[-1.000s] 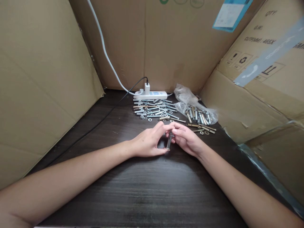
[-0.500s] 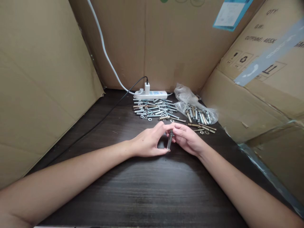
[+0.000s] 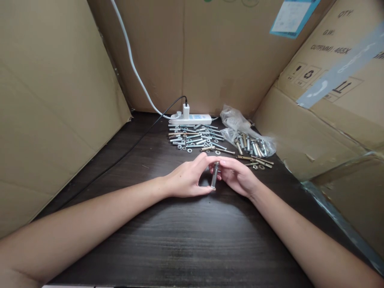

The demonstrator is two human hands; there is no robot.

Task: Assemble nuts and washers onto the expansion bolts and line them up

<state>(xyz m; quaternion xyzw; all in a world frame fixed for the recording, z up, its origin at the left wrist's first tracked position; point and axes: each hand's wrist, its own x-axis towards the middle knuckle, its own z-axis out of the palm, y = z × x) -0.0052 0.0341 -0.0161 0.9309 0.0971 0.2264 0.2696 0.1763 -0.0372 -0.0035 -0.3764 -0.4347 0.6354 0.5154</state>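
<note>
A metal expansion bolt (image 3: 215, 176) with a sleeve stands nearly upright between my two hands, tilted slightly to the right. My left hand (image 3: 190, 178) pinches it end to end, thumb under its lower end and index finger over its top. From the right, my right hand (image 3: 238, 176) has its thumb and fingers around the upper end, near the nut. Some of its fingertips are hidden behind the bolt. Beyond my hands lie loose bolts, sleeves, nuts and washers (image 3: 195, 140) on the dark table (image 3: 192, 240).
A clear plastic bag (image 3: 235, 120) lies by a pile of assembled expansion bolts (image 3: 252, 146). Brass-coloured sleeves (image 3: 261, 162) lie in front of them. A white power strip (image 3: 199, 119) with a black cable (image 3: 135, 146) stands at the back. Cardboard walls (image 3: 150, 60) surround the table.
My right thumb and fingers have shifted slightly around the bolt's top, and more of its upper end shows. My left hand keeps its pinch nearly in place.
</note>
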